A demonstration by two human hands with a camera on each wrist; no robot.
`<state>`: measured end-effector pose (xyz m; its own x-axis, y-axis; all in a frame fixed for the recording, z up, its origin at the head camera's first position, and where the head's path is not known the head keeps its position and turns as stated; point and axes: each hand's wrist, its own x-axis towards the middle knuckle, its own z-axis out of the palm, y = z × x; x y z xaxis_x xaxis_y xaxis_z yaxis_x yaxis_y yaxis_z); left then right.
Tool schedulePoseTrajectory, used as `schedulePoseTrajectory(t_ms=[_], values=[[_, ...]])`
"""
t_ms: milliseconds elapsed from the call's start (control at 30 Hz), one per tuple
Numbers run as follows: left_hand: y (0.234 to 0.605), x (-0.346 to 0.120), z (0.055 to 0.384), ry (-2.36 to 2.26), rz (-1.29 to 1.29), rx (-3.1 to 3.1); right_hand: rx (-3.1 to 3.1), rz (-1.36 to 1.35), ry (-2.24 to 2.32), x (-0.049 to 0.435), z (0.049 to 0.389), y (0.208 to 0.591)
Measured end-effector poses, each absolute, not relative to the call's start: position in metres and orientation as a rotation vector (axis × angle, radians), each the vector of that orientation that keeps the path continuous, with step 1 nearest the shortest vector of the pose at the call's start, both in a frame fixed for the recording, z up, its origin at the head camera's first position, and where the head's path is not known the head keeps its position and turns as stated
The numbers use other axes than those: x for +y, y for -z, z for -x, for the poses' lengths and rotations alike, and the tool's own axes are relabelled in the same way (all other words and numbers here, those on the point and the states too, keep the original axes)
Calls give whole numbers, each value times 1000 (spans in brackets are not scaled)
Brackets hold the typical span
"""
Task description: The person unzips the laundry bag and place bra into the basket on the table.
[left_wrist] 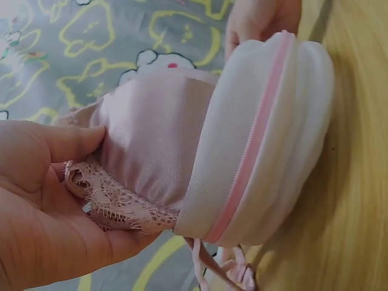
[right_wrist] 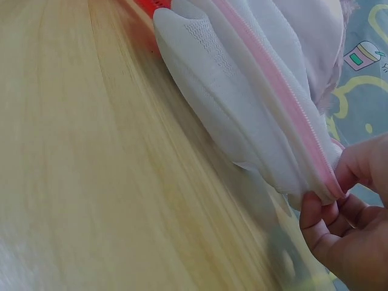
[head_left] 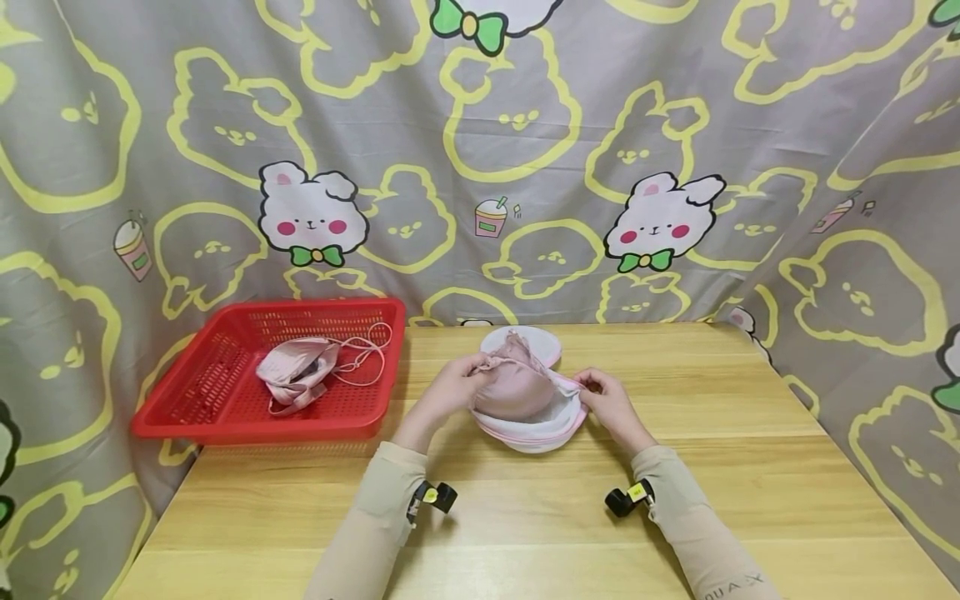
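A pink bra (head_left: 513, 390) with lace edging (left_wrist: 121, 203) sits partly inside a white mesh laundry bag (head_left: 536, 435) with a pink zipper (left_wrist: 251, 151). My left hand (head_left: 454, 385) pinches the bra's lace edge between thumb and fingers at the bag's left side. On the opposite side my right hand (head_left: 609, 406) pinches the bag's zippered rim, seen closely in the right wrist view. The bag's mouth gapes between my hands, and its round lid (head_left: 542, 340) lies folded back behind the bra. The part of the bra deep in the bag is hidden.
To the left stands a red plastic basket (head_left: 300, 429) holding another pink garment (head_left: 296, 371) with thin straps. The wooden table (head_left: 750, 467) carries both basket and bag. A patterned grey curtain (head_left: 525, 167) hangs behind and at the sides.
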<state>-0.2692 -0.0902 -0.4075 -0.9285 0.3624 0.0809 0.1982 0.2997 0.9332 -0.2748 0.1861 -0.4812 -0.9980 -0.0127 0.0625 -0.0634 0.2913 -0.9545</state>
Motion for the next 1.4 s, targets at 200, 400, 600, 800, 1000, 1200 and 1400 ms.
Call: schedulePoseTrajectory(t_ms=[200,400,600,800,1000,1200,1400], values=[[402,-96,270,-1820,-423,2332,-2488,-87,-1809,187,277,485],[391,-105,268,-1908,-381,2275,-2488,-98,-1799,187,276,485],[381,-115,267,-2005,-383,2223,-2499,-93,-1792,187,276,486],[372,-126,265,-2119,-340,2237,-2500,-90,-1799,187,277,486],[363,-140,263,-2276,-281,2186,-2514,-106,-1789,188,277,487],[357,-160,261,-2431,-206,2056,-2527,-105,-1781,187,277,485],[347,-177,257,-2561,-169,1958,-2525,-91,-1816,185,272,477]])
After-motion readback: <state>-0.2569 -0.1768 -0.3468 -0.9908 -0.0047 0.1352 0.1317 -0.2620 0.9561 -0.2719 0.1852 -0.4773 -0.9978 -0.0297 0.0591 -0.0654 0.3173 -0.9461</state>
